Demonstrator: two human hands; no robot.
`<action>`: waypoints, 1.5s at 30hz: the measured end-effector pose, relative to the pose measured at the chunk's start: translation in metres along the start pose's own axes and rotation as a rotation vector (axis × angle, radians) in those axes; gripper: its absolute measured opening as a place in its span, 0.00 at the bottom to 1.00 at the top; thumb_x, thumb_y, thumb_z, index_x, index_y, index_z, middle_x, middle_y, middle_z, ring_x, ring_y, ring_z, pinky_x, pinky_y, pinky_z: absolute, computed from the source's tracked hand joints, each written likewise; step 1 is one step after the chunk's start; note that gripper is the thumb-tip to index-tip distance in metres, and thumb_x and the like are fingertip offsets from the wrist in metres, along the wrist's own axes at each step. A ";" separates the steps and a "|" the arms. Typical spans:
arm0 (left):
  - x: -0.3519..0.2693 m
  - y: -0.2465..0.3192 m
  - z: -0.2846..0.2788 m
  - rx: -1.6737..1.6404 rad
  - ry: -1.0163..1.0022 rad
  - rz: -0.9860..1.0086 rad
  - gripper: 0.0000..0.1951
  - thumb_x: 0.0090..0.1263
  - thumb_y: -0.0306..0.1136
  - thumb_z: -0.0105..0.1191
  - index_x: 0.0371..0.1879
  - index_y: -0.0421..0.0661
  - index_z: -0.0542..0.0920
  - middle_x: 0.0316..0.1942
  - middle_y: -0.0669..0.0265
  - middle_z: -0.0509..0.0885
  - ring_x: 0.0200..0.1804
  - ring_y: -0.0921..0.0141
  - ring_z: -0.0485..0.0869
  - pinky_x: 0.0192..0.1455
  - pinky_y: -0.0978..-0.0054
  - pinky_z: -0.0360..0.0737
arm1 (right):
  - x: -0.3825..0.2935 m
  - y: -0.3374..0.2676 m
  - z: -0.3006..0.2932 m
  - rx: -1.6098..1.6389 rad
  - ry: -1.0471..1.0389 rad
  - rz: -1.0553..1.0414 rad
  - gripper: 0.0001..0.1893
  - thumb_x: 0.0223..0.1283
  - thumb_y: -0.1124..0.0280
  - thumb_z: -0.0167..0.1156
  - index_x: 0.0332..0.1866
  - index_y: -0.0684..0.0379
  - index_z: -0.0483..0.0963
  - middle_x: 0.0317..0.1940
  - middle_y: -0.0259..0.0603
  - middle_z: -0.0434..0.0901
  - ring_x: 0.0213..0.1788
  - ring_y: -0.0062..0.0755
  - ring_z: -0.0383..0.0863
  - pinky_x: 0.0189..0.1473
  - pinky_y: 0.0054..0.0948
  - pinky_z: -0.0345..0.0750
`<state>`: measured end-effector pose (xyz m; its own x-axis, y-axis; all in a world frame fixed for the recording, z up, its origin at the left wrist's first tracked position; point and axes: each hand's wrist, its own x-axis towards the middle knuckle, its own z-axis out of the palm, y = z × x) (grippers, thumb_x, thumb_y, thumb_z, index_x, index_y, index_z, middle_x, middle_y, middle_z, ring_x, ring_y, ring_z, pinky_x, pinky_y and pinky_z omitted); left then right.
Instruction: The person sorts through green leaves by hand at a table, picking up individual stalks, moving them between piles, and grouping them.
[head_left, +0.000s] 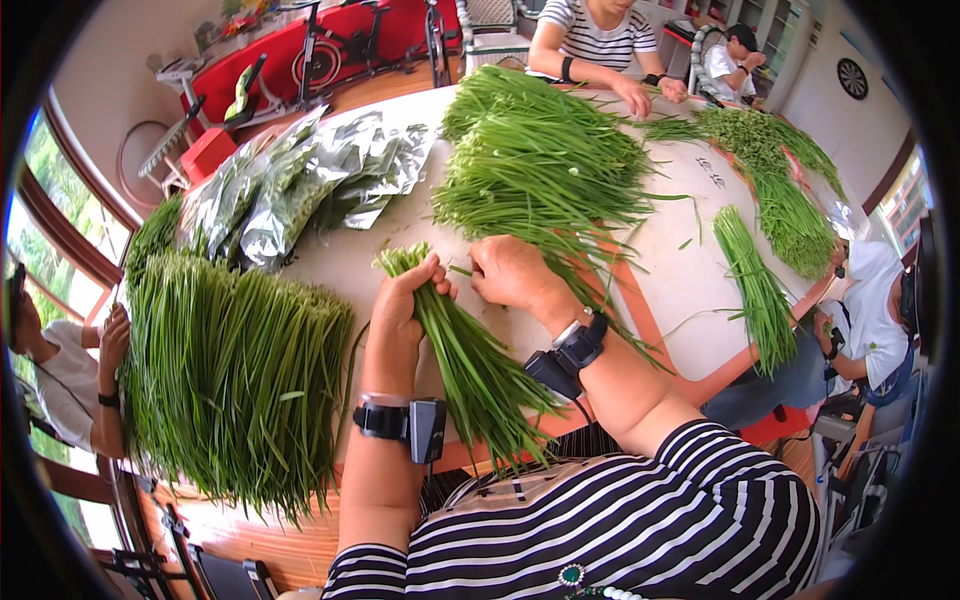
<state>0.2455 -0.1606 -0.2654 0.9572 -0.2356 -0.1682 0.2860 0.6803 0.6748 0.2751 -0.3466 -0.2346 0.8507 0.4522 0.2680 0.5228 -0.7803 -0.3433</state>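
My left hand (409, 300) is closed around a bunch of garlic chives (469, 352). Their pale ends stick up above the fist, and the green leaves hang down to the right, towards my lap. Just right of it, my right hand (514, 274) pinches a single chive stalk (460, 271), whose short end points at the bunch. Behind my right hand lies a large heap of chives (547, 157). A thick, evenly stacked pile of chives (232, 367) lies left of my left hand, its leaves drooping over the table edge.
Clear plastic bags of greens (307, 180) lie at the back left of the table (675, 300). A separate chive bundle (754, 289) and more greens (787, 210) are on the right. Co-workers sit at the far side (596, 37), left (64, 367) and right (862, 315).
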 end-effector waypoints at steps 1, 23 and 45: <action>0.000 0.000 0.001 0.008 -0.018 -0.004 0.06 0.72 0.31 0.54 0.40 0.43 0.76 0.29 0.70 0.75 0.31 0.71 0.75 0.44 0.67 0.79 | 0.001 0.004 0.000 0.043 0.041 -0.008 0.07 0.50 0.69 0.61 0.29 0.62 0.79 0.30 0.51 0.84 0.36 0.51 0.85 0.39 0.42 0.81; -0.004 0.011 0.007 0.041 0.052 0.088 0.07 0.68 0.29 0.58 0.40 0.39 0.80 0.33 0.62 0.86 0.31 0.69 0.83 0.37 0.73 0.82 | 0.006 0.050 -0.038 0.284 0.102 0.044 0.09 0.53 0.67 0.65 0.28 0.63 0.80 0.25 0.49 0.82 0.28 0.44 0.83 0.34 0.35 0.78; 0.000 0.007 0.001 0.003 -0.001 -0.013 0.06 0.70 0.31 0.57 0.39 0.42 0.77 0.29 0.68 0.78 0.31 0.72 0.78 0.43 0.68 0.82 | -0.009 0.051 -0.058 0.985 -0.397 -0.033 0.10 0.58 0.79 0.64 0.44 0.68 0.79 0.26 0.29 0.79 0.29 0.14 0.76 0.35 0.16 0.73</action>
<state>0.2471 -0.1565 -0.2602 0.9532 -0.2451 -0.1767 0.2987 0.6749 0.6748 0.2914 -0.4153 -0.2022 0.6991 0.7140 0.0383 0.2072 -0.1510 -0.9666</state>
